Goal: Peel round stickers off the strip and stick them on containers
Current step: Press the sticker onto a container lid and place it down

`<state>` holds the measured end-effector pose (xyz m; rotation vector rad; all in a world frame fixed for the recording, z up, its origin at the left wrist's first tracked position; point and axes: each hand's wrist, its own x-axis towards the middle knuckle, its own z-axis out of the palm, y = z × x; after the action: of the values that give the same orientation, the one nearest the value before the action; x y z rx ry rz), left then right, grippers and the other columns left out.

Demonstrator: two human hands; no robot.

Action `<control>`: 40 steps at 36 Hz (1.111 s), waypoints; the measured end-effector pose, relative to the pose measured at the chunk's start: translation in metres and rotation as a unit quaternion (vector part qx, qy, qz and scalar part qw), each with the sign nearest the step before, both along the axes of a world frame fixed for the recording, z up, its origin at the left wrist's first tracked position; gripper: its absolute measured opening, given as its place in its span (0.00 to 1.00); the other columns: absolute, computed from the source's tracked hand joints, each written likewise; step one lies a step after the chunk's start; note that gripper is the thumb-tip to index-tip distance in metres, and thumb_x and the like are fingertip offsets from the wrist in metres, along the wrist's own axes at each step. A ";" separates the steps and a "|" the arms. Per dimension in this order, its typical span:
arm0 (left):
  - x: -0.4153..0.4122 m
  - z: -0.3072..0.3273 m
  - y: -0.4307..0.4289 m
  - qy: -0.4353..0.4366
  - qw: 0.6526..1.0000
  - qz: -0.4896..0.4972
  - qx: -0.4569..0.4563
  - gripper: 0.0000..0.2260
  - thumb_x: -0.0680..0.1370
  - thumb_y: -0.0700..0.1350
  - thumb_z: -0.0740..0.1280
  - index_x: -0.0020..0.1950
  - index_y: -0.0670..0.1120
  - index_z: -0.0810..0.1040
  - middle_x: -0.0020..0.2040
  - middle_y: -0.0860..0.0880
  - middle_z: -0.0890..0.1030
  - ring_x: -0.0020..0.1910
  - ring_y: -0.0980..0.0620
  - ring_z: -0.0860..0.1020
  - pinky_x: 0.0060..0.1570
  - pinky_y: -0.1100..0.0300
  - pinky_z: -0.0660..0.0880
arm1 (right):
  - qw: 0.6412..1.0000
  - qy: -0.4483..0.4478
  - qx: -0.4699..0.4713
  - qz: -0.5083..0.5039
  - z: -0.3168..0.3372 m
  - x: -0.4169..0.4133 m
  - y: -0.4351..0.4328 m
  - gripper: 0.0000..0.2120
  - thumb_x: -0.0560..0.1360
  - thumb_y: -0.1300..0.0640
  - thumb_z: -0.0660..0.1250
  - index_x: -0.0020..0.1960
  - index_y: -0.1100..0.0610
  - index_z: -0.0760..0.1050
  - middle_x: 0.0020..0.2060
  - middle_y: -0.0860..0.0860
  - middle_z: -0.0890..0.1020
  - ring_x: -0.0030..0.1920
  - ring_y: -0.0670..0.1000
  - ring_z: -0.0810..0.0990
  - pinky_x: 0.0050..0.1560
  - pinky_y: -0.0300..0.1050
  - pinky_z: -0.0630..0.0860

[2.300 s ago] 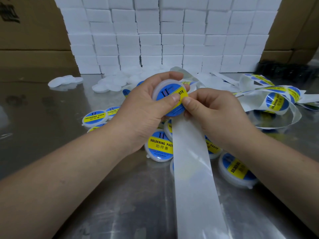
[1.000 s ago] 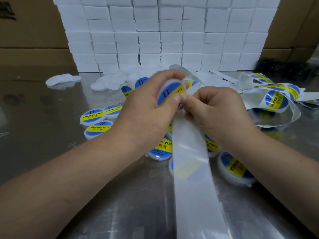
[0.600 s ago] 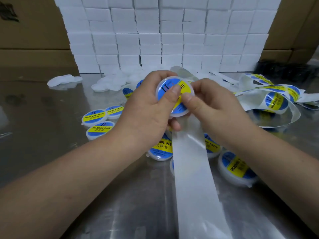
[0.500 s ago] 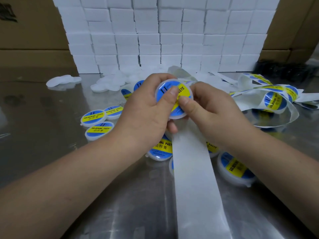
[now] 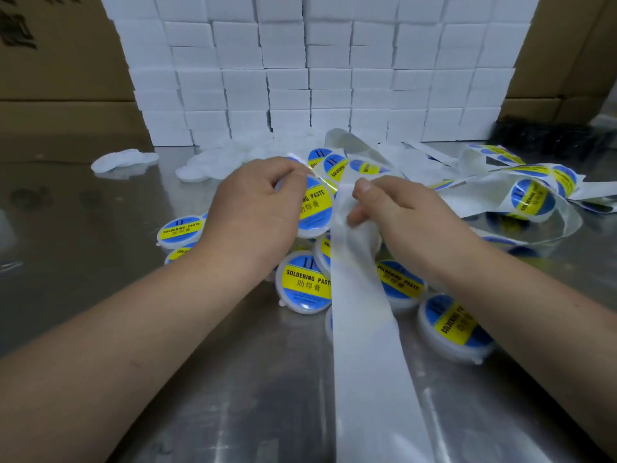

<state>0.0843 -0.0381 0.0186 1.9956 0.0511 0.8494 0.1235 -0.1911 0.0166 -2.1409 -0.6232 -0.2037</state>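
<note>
My left hand (image 5: 253,212) holds a round white container (image 5: 315,212) with a blue and yellow "Soldering Paste" sticker on its lid, low over the pile. My right hand (image 5: 400,215) grips the white backing strip (image 5: 364,345), which runs from my fingers down to the near edge. Behind my fingers the strip (image 5: 337,165) still carries round stickers. Several labelled containers (image 5: 305,284) lie on the metal table under and around my hands.
A wall of white boxes (image 5: 317,68) stands at the back, with cardboard cartons (image 5: 63,78) on both sides. Plain white lids (image 5: 123,160) lie at the back left. A tangle of sticker strip (image 5: 531,198) sits at the right. The steel table (image 5: 83,279) reflects light.
My left hand has lowered the labelled container from in front of me toward the pile. My right hand let go of the sticker and now grips the backing strip.
</note>
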 end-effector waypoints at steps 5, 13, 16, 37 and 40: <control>0.002 -0.004 0.004 0.082 0.987 0.003 0.137 0.20 0.72 0.49 0.51 0.45 0.46 0.81 0.50 0.44 0.74 0.51 0.49 0.72 0.48 0.58 0.68 | 1.000 0.013 0.007 -0.022 0.002 0.000 0.001 0.22 0.77 0.42 0.55 0.64 0.52 0.72 0.49 0.45 0.79 0.59 0.49 0.74 0.57 0.46 0.69; 0.013 -0.010 0.013 0.186 0.955 0.056 0.226 0.20 0.75 0.51 0.61 0.68 0.57 0.69 0.64 0.48 0.70 0.64 0.48 0.68 0.59 0.55 0.66 | 0.998 0.034 0.009 -0.044 0.002 0.002 0.000 0.26 0.77 0.45 0.59 0.72 0.52 0.63 0.67 0.46 0.72 0.67 0.48 0.69 0.67 0.50 0.66; 0.014 -0.008 0.016 0.131 0.967 0.084 0.203 0.18 0.74 0.51 0.63 0.65 0.54 0.72 0.57 0.51 0.74 0.56 0.51 0.72 0.51 0.59 0.66 | 0.999 0.024 -0.003 -0.042 0.001 0.003 0.000 0.25 0.76 0.47 0.60 0.71 0.51 0.64 0.66 0.45 0.73 0.66 0.47 0.70 0.65 0.47 0.66; 0.183 0.030 0.133 0.337 0.853 0.132 0.377 0.21 0.81 0.49 0.55 0.74 0.53 0.59 0.76 0.43 0.55 0.72 0.39 0.57 0.70 0.49 0.57 | 0.994 -0.091 0.057 0.028 0.000 -0.004 0.002 0.17 0.64 0.56 0.52 0.42 0.34 0.67 0.45 0.30 0.75 0.36 0.37 0.74 0.38 0.28 0.68; 0.206 0.022 0.135 0.362 0.831 0.137 0.399 0.27 0.79 0.57 0.56 0.76 0.55 0.50 0.77 0.44 0.45 0.74 0.40 0.47 0.72 0.44 0.49 | 0.993 -0.088 0.061 0.041 -0.001 -0.004 0.001 0.16 0.64 0.56 0.52 0.42 0.35 0.68 0.45 0.30 0.76 0.34 0.37 0.74 0.36 0.27 0.68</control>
<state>0.2906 0.0971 0.0404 3.0779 0.4997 0.2053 0.1191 -0.1902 0.0159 -1.9898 -0.7805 -0.3790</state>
